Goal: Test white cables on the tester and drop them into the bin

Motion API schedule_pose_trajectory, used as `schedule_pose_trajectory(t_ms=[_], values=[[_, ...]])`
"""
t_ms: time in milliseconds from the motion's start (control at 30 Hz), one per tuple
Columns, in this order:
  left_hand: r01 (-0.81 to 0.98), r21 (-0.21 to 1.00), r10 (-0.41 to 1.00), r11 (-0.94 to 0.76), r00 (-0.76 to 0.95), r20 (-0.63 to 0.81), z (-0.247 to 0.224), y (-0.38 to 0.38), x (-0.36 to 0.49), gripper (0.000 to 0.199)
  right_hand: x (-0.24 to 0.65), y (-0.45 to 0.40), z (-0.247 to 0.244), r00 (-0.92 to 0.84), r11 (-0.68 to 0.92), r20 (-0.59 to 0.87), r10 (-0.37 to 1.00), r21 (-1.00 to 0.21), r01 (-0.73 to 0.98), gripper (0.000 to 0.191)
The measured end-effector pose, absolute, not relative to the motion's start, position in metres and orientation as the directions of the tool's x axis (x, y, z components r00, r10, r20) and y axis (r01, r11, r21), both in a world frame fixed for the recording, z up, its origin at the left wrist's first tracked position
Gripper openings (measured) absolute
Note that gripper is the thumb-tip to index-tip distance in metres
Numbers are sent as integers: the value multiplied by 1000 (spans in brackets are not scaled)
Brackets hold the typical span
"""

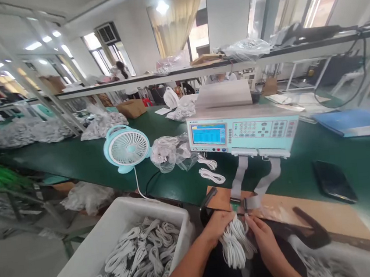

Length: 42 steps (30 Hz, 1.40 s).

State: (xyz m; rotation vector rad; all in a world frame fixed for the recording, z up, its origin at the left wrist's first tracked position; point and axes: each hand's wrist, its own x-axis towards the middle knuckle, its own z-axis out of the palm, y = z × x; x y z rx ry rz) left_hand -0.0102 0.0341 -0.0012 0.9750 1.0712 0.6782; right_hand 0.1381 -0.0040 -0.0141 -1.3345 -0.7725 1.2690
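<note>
Holding a thick, looped bundle of white cable (234, 250) with the left hand (219, 225) at the near edge of the green tabletop (168, 186), just below 2 flat grey ribbon leads (271, 178). Wrapping the left fingers narrowly around the bundle's top. Placing the right fingertips close together beside the black connector (245, 205) of the right-hand lead; being unable to tell from this view whether gripping anything there.

Appearing to be partway through handling 1 bundle. Lying in quantity in the white, straight-walled plastic bin (84, 250) at near left: grey-white cable coils (144, 253), seemingly remaining. Resting farther off, left of the leads: 2 oval white coils (212, 176); being unable to judge whether finished or waiting.

Hanging in smooth, rounded loops below the hands: the bundle. Curving down from a box-shaped, pale turquoise instrument (259, 126) toward a thin, orange-brown board (342, 216): the ribbon leads.
</note>
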Motion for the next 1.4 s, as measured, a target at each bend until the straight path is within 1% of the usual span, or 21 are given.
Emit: schedule_pose_trajectory(t_ms=[133,233,300,367,400,433,467,500,533,567,633,700,767,833,900,1000,1067,1100,1233,1300,1400], values=[[-18,914,861,405,344,-374,0,30,2,48,127,-9,-7,204,-182,-220,954,-965,-192,47],[31,921,871,388,315,-377,-4,14,6,45,131,-22,0,157,-196,-221,963,-968,-158,49],[88,921,876,379,287,-388,-10,0,8,43,154,-35,0,95,-240,-248,964,-967,-91,47],[136,905,866,402,265,-425,-18,-13,9,41,193,-52,-5,39,-286,-284,958,-956,64,43],[151,894,856,423,256,-448,-22,-17,10,40,216,-60,-8,40,-294,-292,956,-938,182,42],[164,883,848,440,248,-468,-25,-20,12,39,237,-69,-10,37,-271,-275,961,-898,347,39],[181,880,848,440,239,-473,-28,-23,14,38,255,-76,-11,111,-240,-214,971,-828,507,36],[203,881,854,426,231,-466,-30,-24,17,36,267,-83,-11,166,-215,-141,976,-753,622,33],[225,886,863,406,225,-453,-31,-24,21,35,271,-89,-10,194,-194,-78,978,-692,695,31],[248,892,873,379,225,-433,-31,-24,26,33,268,-94,-8,198,-177,-45,979,-668,723,30],[288,907,894,306,242,-378,-28,-25,36,32,243,-98,-2,84,-130,-99,992,-726,675,27],[325,922,917,213,261,-304,-22,-26,44,33,209,-95,2,-126,-89,-192,973,-822,563,21],[356,927,936,118,270,-223,-16,-28,46,35,182,-89,2,-210,-82,-200,957,-880,468,16],[330,939,936,98,290,-200,-10,-30,40,36,170,-83,-1,-232,-90,-195,953,-914,396,14],[249,952,896,178,358,-261,-8,-32,28,35,170,-80,-5,-263,-110,-201,944,-939,325,14],[148,905,777,400,469,-420,-11,-35,10,33,176,-77,-9,-298,-139,-217,929,-955,262,14],[108,860,732,498,479,-484,-15,-37,2,30,177,-75,-9,-277,-106,-196,941,-946,307,14],[83,849,728,521,475,-494,-16,-38,0,28,177,-74,-9,-261,-59,-157,953,-935,350,14],[-1,841,732,540,495,-469,-17,-35,-1,17,174,-68,-11,-245,200,84,966,-842,501,14],[23,856,725,517,520,-452,-15,-31,0,14,173,-64,-14,-241,270,160,957,-793,546,14],[138,898,694,419,589,-414,-8,-26,0,13,171,-57,-16,-187,290,223,957,-766,574,13]])
